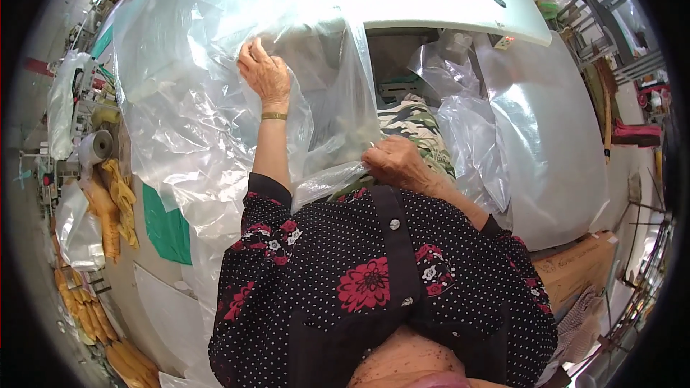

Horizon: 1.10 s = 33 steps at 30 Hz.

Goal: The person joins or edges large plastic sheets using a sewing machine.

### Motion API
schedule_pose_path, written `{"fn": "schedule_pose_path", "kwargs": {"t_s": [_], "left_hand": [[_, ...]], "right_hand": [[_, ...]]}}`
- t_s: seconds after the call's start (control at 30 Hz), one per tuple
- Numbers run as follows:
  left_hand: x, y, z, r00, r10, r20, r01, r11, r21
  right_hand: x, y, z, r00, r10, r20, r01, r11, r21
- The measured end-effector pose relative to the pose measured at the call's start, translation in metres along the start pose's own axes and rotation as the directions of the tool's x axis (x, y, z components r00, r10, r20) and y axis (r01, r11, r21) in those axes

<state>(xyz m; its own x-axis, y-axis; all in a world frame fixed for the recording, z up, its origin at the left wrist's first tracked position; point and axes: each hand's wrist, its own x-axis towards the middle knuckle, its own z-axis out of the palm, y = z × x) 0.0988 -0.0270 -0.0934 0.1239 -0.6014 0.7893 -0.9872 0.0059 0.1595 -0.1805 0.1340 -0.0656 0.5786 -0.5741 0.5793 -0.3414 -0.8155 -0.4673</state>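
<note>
- Right hand (pixel 395 162) pinched the clear plastic sheet (pixel 190 108).
- Left hand (pixel 266 77) curled over it; couldn't tell its grip.
- Sheet hid some white table (pixel 431 6).
- Cardboard box (pixel 575 267) sat right.

A smooth, glossy white table (pixel 431 11) with a rounded right corner catches bright, whitish glare along its top. Past that corner stands a grey slatted piece of furniture (pixel 614 25), its material unclear. Well below the table's right end sits a brown cardboard box (pixel 578 266). Dull grey floor (pixel 126 273) shows at left.
</note>
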Motion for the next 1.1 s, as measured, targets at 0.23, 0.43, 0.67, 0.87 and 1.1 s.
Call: {"fn": "schedule_pose_path", "kwargs": {"t_s": [0.23, 0.43, 0.67, 0.87, 1.1], "left_hand": [[-0.002, 0.013, 0.003, 0.997, -0.076, -0.02, 0.076, 0.997, 0.013], [-0.002, -0.005, 0.012, 0.995, -0.06, -0.076, 0.066, 0.995, 0.072], [0.006, 0.024, 0.002, 0.991, -0.118, -0.065, 0.118, 0.993, -0.01], [0.009, 0.026, 0.008, 0.984, -0.123, -0.125, 0.119, 0.992, -0.04], [0.021, 0.016, -0.019, 0.996, -0.064, -0.061, 0.061, 0.997, -0.044]], "right_hand": [[0.004, -0.004, 0.001, 1.0, -0.009, -0.008, 0.009, 1.0, -0.016], [0.002, -0.004, 0.001, 1.0, 0.006, -0.016, -0.007, 1.0, -0.025], [-0.002, 0.0, 0.009, 1.0, 0.013, -0.009, -0.013, 1.0, -0.013], [0.001, 0.001, 0.009, 1.0, 0.025, -0.013, -0.025, 1.0, -0.011], [0.0, 0.005, 0.014, 0.998, -0.036, -0.06, 0.031, 0.997, -0.076]]}}
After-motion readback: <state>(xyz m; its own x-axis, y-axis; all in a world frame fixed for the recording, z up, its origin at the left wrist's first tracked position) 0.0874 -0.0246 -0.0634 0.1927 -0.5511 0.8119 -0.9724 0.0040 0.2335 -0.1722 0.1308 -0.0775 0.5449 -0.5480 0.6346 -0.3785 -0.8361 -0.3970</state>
